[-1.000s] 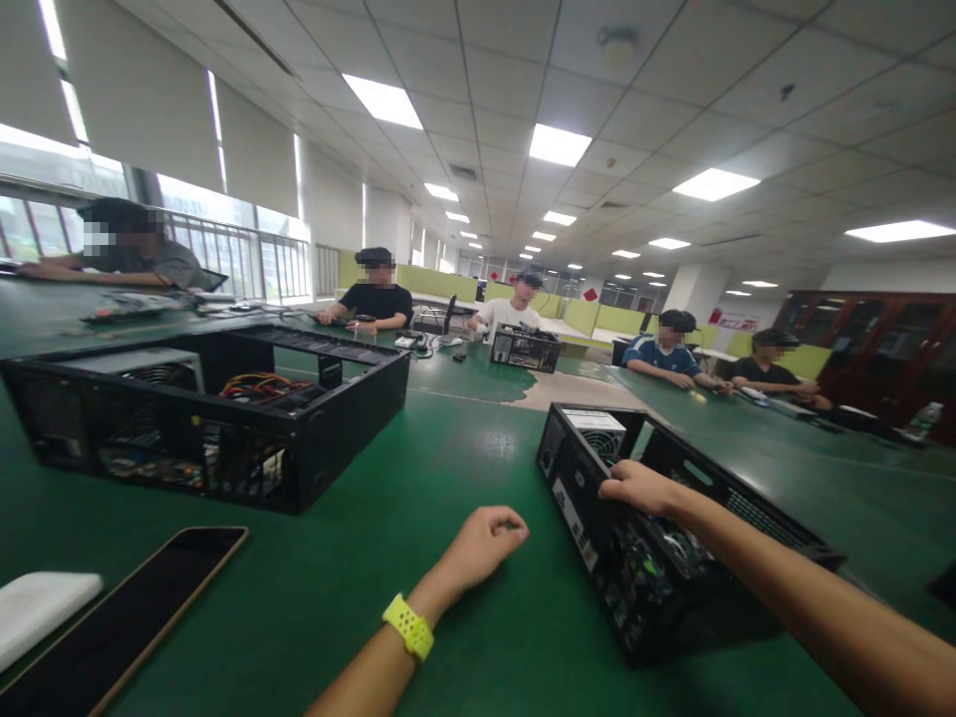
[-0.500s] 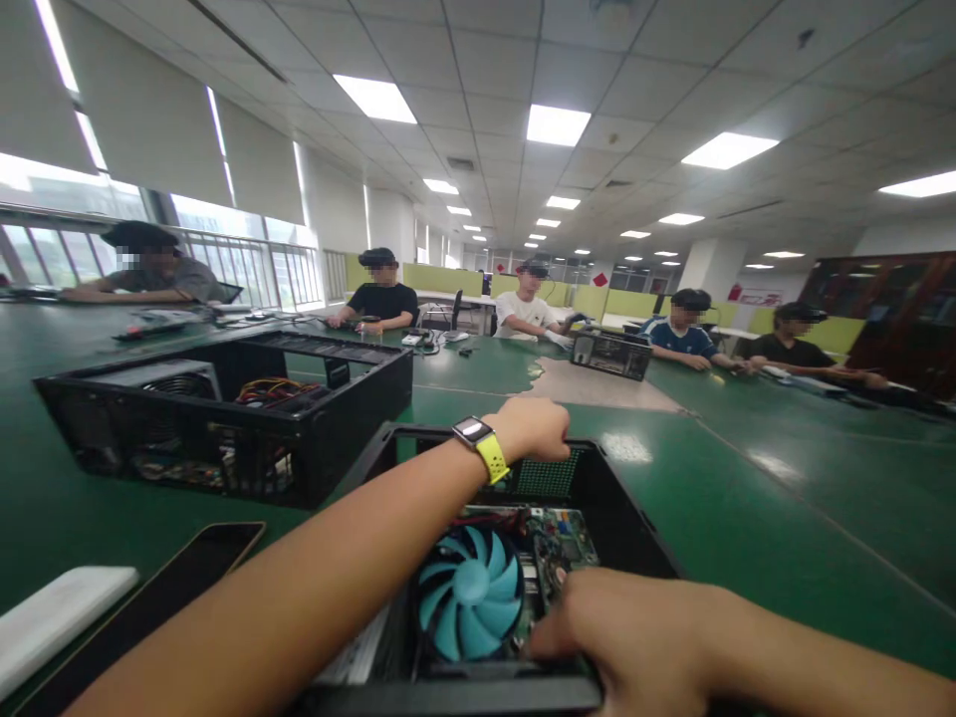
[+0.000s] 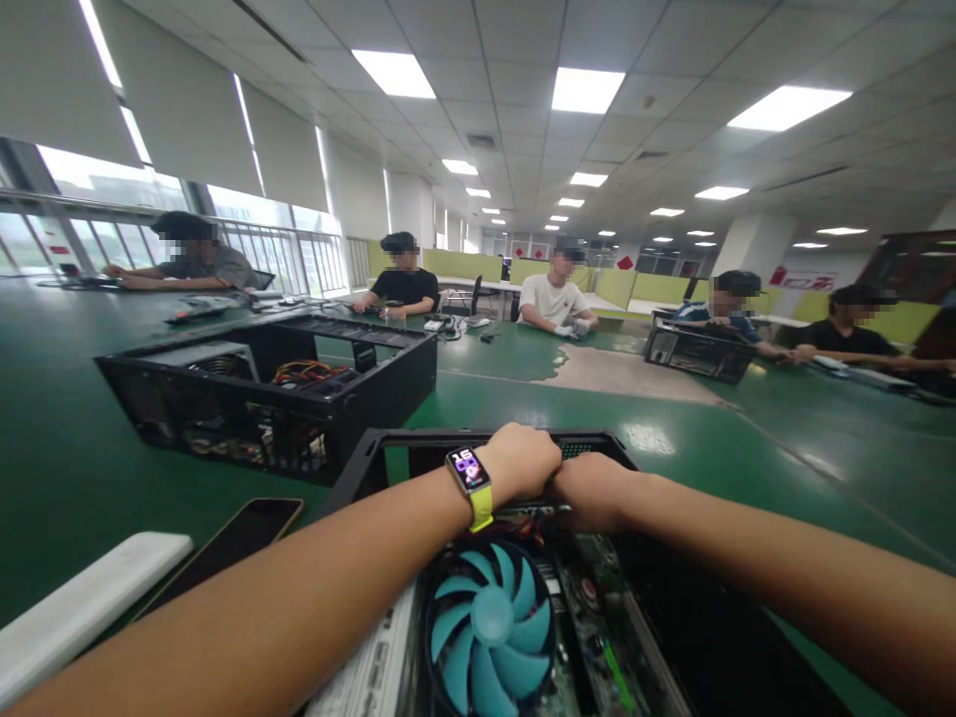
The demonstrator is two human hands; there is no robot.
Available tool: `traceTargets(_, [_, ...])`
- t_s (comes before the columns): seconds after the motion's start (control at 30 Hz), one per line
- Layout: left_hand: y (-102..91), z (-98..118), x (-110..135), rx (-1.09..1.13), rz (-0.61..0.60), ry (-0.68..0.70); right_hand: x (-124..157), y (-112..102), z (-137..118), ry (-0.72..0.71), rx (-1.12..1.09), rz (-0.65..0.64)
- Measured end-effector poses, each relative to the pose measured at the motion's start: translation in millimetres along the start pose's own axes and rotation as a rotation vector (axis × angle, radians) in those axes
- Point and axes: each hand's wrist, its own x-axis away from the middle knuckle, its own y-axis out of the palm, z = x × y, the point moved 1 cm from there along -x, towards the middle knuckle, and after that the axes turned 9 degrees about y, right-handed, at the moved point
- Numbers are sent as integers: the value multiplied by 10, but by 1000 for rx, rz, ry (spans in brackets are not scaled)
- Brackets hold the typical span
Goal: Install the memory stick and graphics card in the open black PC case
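Observation:
An open black computer case point(image 3: 478, 435) lies in front of me, with a turquoise fan point(image 3: 491, 615) and a circuit board point(image 3: 590, 597) inside. My left hand point(image 3: 523, 460), with a yellow-strapped watch point(image 3: 470, 478) on the wrist, is closed just inside the far wall. Touching it, or nearly so, is my right hand point(image 3: 597, 488), its fingers curled down into the case. The backs of both hands hide the fingertips and whatever they grip. Red and dark wires point(image 3: 527, 525) show just below the hands.
Left of me stands a second open case point(image 3: 269, 398). A phone point(image 3: 231, 548) and a white flat object point(image 3: 97, 607) lie near my left arm. Across the green table point(image 3: 523, 398) several people sit at work, with another case point(image 3: 698, 347) at the far right.
My right hand has gone from the near edge beside the fan to the far wall, next to my left hand. The left hand sits lower. The distant case has shifted right and tilted.

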Motion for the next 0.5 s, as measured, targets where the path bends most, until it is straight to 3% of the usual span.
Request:
traceTargets(0.17, [87, -18, -149, -36, 66, 33, 24, 181, 236, 118, 91, -28])
traceTargets(0.3, [35, -31, -295, -57, 50, 94, 9, 251, 494, 149, 82, -17])
traceTargets(0.43, [-62, -25, -393, 119, -210, 146, -51, 267, 748, 147, 115, -49])
traceTargets(0.5, [-58, 3, -443, 302, -384, 181, -124, 251, 813, 166, 31, -150])
